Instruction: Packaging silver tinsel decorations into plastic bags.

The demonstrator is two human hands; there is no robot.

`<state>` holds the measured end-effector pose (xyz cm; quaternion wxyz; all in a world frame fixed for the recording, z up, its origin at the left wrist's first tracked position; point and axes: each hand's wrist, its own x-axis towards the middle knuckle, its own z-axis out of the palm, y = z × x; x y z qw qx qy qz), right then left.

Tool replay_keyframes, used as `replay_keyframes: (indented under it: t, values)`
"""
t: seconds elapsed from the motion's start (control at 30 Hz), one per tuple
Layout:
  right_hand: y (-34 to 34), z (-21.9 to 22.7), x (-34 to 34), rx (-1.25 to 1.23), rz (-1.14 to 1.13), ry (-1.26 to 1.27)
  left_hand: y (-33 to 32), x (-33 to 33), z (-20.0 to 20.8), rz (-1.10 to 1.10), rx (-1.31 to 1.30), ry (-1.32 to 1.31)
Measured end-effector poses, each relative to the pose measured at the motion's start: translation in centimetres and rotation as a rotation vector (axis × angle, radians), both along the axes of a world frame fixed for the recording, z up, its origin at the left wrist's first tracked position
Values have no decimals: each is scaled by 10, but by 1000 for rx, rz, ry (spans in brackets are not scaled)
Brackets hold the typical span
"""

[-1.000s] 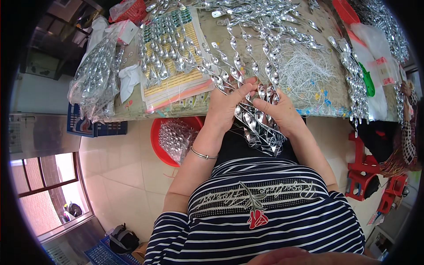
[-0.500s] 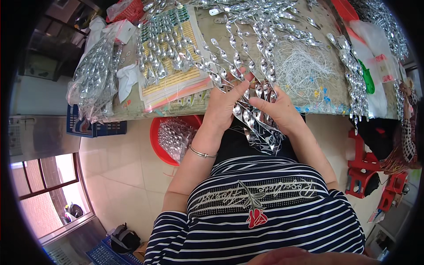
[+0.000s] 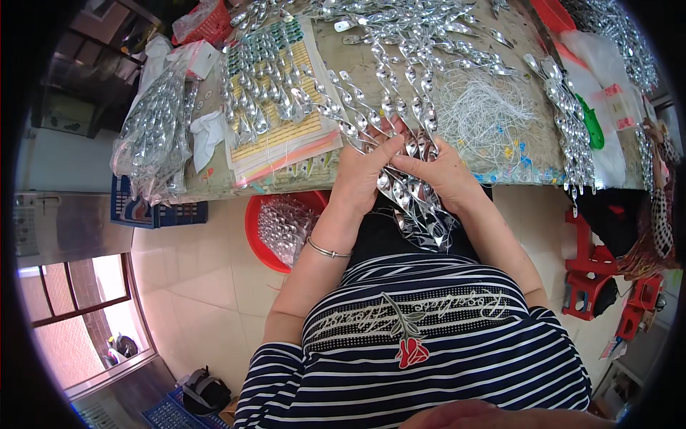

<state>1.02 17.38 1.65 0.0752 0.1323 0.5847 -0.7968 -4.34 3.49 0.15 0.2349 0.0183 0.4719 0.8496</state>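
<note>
At the table's near edge, my left hand is closed round a bundle of shiny silver twisted strips, its thumb across them. My right hand grips the same bundle from the other side, thumb reaching toward the left one. The strips' lower ends hang below my hands over my dark lap. Their upper lengths run away from me across the table toward a loose pile of similar strips. My fingers behind the bundle are mostly hidden.
Left on the table lie strips on a yellow mat and a plastic-bagged bundle. A tangle of white thread lies to the right. Below stand a red basin of strips, a blue crate and red stools.
My right hand has shifted slightly left, closer to my left hand. The strips between my hands and those beyond them lie closer together.
</note>
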Motion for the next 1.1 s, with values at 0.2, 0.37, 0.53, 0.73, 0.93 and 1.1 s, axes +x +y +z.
replay_keyframes:
  t: [0.2, 0.37, 0.53, 0.73, 0.93, 1.1]
  values:
    - [5, 2, 4, -151, -28, -30, 3, 8, 8, -38, 79, 20]
    - [9, 2, 4, -160, -65, -37, 2, 8, -1, -94, 115, 4]
    - [19, 0, 7, -103, -129, -9, 2, 9, 0, -102, 95, 15]
    - [22, -1, 11, -36, -167, -47, -1, 10, 4, -124, 88, 16]
    - [24, -4, 16, 91, -81, 4, -2, 10, -2, -117, 53, 41]
    - [16, 13, 17, 98, -85, -26, 5, 11, 3, -16, 65, -15]
